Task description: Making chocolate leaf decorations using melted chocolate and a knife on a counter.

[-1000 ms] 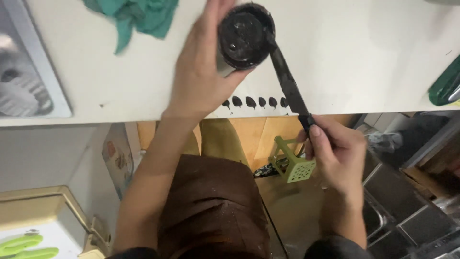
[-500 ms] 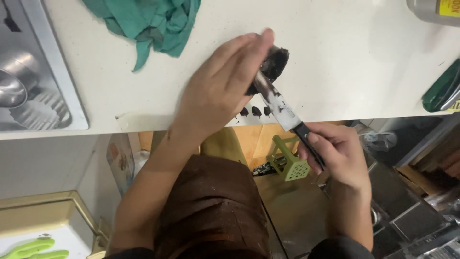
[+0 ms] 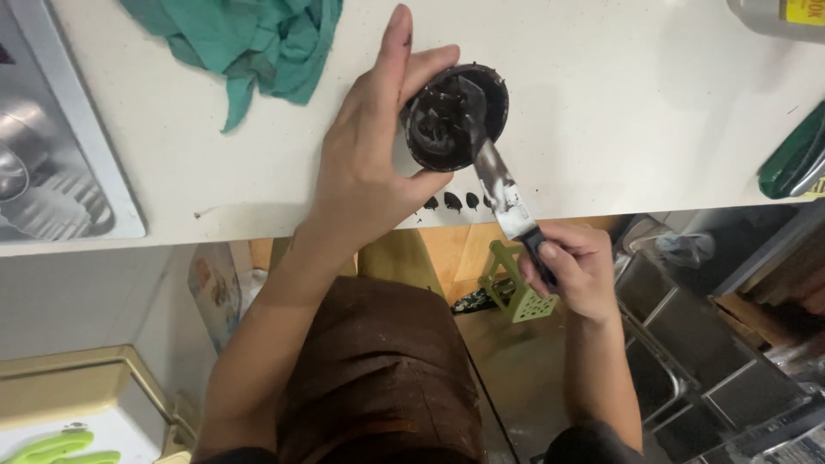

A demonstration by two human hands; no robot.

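Fingers [image 3: 404, 51] of the left hand [image 3: 369, 163] curl around a round dark container [image 3: 455, 116], thumb under its lower rim and the forefinger stretched straight up past its far side, so the hand grips it firmly. That container sits tilted with its open mouth facing up toward the camera, just above the white counter [image 3: 601, 103] close to the near edge, about midway along. Its inside is coated with a dark, glossy paste.

A knife [image 3: 498, 185] reaches into the mouth of the container, its blade smeared with pale and dark residue, and slants down over the near edge of the counter. Its black handle is clasped in the right hand [image 3: 571, 271], fingers wrapped tight around it with the thumb pressed on top, held below the counter edge.

Just beside the blade, a short row of small dark dabs [image 3: 451, 202] lies along the near edge of the counter. A crumpled green cloth [image 3: 249, 43] lies toward the far left corner, well apart from the container. A metal tray [image 3: 51, 172] takes up the left end, and a green object [image 3: 795, 159] rests at the right edge. Below the counter, a brown apron [image 3: 378, 369] covers the person's front, and a small green perforated stand [image 3: 516, 288] stands on the floor near the right hand.
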